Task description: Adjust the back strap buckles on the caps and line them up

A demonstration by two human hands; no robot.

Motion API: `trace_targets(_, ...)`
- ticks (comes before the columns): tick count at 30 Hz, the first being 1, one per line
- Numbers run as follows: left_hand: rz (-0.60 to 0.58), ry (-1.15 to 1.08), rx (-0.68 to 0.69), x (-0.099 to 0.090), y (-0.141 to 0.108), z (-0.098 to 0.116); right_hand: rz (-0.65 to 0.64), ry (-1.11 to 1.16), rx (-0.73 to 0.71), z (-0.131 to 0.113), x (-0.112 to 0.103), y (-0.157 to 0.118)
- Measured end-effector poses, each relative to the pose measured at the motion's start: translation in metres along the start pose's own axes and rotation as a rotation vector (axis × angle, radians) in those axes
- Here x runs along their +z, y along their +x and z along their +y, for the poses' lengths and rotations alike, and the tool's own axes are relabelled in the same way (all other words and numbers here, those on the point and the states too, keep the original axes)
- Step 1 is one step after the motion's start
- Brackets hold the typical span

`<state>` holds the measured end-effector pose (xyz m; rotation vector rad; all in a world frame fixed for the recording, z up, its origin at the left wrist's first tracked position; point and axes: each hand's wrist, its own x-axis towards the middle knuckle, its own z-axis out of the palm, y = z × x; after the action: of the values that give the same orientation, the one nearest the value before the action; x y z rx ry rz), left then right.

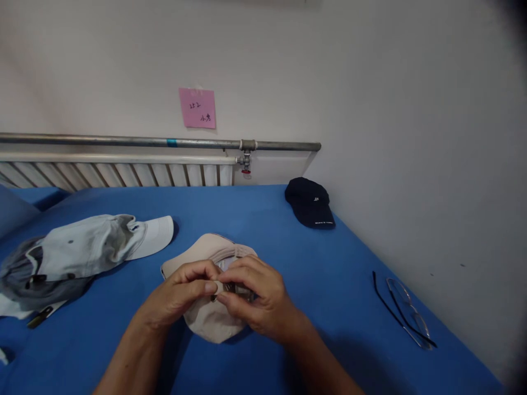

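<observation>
A beige cap (216, 323) lies on the blue surface in front of me, its brim toward the upper left. My left hand (181, 293) pinches the end of the cap's back strap between thumb and index finger. Close against it, my right hand (257, 293) grips the strap by its small dark buckle (229, 287). The fingertips of both hands nearly meet over the strap. My fingers partly hide the buckle and the cap's opening.
Stacked grey and white caps (90, 247) lie at the left. A dark cap (308, 200) sits at the back right. Eyeglasses (405, 312) rest near the right edge of the blue surface (329, 285). Behind are a radiator (156, 174), a pipe and a pink note (197, 108).
</observation>
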<state>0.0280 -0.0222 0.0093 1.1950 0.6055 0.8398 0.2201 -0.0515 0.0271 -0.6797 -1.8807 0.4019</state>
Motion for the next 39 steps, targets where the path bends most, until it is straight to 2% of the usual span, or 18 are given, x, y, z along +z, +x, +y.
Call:
trace_targets(6, 0.014, 0.035, 0.005, 0.0, 0.002, 0.0, -0.009, -0.016, 0.004, 0.001, 0.0, 0.0)
trace_targets(15, 0.058, 0.048, 0.009, 0.001, 0.002, -0.002, 0.042, -0.038, 0.014, 0.001, 0.003, -0.001)
trace_targets(24, 0.093, -0.009, -0.027, 0.0, 0.003, 0.0, 0.01, 0.032, 0.06, 0.004, 0.0, -0.001)
trace_targets(28, 0.053, -0.036, 0.001, -0.003, 0.001, 0.003, 0.052, 0.045, 0.206, 0.008, -0.013, -0.003)
trace_targets(31, 0.029, -0.055, 0.021, -0.006, 0.0, 0.005, 0.018, 0.102, 0.318, 0.014, -0.018, -0.006)
trace_targets(36, 0.025, -0.061, 0.034, -0.006, 0.002, 0.003, 0.032, 0.398, 0.496, 0.026, -0.014, -0.008)
trace_targets(39, 0.026, -0.061, 0.033, -0.004, 0.002, 0.003, 0.075, 0.454, 0.539, 0.03, -0.011, -0.008)
